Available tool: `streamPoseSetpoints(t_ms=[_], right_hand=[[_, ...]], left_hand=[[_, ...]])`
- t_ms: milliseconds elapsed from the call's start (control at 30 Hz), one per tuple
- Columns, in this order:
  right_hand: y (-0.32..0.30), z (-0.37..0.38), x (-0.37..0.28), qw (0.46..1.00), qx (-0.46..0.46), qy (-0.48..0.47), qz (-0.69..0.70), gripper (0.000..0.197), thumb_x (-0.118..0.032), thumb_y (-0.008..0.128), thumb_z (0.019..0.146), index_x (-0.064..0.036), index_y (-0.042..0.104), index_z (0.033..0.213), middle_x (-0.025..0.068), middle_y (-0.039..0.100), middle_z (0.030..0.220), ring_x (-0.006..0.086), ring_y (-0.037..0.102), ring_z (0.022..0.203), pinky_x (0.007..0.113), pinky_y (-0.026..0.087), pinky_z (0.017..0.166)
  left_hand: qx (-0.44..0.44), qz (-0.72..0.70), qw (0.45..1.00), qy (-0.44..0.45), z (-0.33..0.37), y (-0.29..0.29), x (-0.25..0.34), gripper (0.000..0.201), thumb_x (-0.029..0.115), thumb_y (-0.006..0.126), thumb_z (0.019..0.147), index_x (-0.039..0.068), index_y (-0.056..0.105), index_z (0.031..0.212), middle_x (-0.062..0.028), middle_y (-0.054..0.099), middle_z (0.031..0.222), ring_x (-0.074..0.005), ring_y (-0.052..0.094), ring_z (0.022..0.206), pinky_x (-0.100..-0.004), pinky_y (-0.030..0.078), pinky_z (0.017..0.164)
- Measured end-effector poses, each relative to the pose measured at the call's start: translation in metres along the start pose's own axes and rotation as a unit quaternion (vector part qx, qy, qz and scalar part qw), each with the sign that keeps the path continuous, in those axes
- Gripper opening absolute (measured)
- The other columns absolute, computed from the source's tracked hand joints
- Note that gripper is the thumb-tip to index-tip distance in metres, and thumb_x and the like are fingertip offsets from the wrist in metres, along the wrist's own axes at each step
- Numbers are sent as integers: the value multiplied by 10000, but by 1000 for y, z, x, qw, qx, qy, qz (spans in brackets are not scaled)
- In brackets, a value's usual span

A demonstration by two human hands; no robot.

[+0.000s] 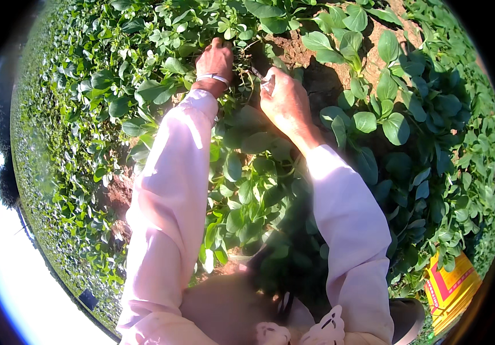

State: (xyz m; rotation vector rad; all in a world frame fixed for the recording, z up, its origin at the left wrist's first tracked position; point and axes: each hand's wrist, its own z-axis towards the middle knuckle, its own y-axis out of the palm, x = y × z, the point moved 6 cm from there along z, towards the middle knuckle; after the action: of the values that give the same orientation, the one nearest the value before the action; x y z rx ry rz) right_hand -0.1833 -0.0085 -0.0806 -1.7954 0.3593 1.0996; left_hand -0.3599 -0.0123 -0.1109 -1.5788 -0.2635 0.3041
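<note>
My left hand (215, 62), with a pale band at the wrist, is closed among low small-leaved plants (231, 26). Its fingertips are sunk into the stems and partly hidden. A short way to the right, my right hand (286, 102) is wrapped round a small hand tool (257, 73). The tool's dark, narrow end points up and left toward the stems by my left hand; its far tip is lost in the foliage. Something whitish shows at my right thumb and fingers. Bare brown soil (293, 49) lies just beyond my right hand.
Broad-leaved green plants (388, 109) stand to the right, with more leafy plants (247, 195) between my forearms. Dense low greenery (69, 132) covers the left side. A yellow and red printed packet or sack (451, 287) lies among leaves at the lower right.
</note>
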Motion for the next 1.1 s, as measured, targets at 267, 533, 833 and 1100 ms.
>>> streamPoseSetpoints(t_ms=[267, 533, 833, 1100], right_hand=[[8, 27, 6, 997, 30, 40, 63, 137, -150, 604, 775, -40, 615, 856, 173, 659, 791, 366, 643, 784, 429, 508, 688], [-5, -12, 14, 995, 42, 11, 91, 164, -135, 648, 804, -14, 537, 791, 95, 603, 656, 187, 578, 593, 330, 455, 585], [14, -7, 10, 999, 41, 4, 14, 180, -112, 651, 740, -37, 561, 876, 201, 639, 746, 413, 623, 759, 474, 498, 658], [23, 31, 3, 996, 59, 28, 62, 146, -138, 637, 763, -27, 600, 850, 171, 665, 796, 361, 650, 794, 423, 512, 684]], left_hand=[[53, -56, 997, 10, -28, 16, -26, 591, 99, 685, 619, 159, 588, 1199, -73, 494, 1347, -326, 623, 969, -420, 518, 768], [36, -132, 988, 68, -104, 5, -38, 486, 10, 615, 612, 36, 620, 1098, -134, 503, 1288, -330, 599, 1004, -406, 517, 786], [2, 1, 998, 61, -21, -24, 15, 527, 71, 642, 707, 107, 512, 1216, -113, 411, 1395, -307, 638, 961, -386, 543, 756], [-22, -67, 997, -17, 12, -1, -12, 343, 92, 667, 741, 73, 575, 1071, -174, 606, 1103, -347, 631, 955, -401, 536, 793]])
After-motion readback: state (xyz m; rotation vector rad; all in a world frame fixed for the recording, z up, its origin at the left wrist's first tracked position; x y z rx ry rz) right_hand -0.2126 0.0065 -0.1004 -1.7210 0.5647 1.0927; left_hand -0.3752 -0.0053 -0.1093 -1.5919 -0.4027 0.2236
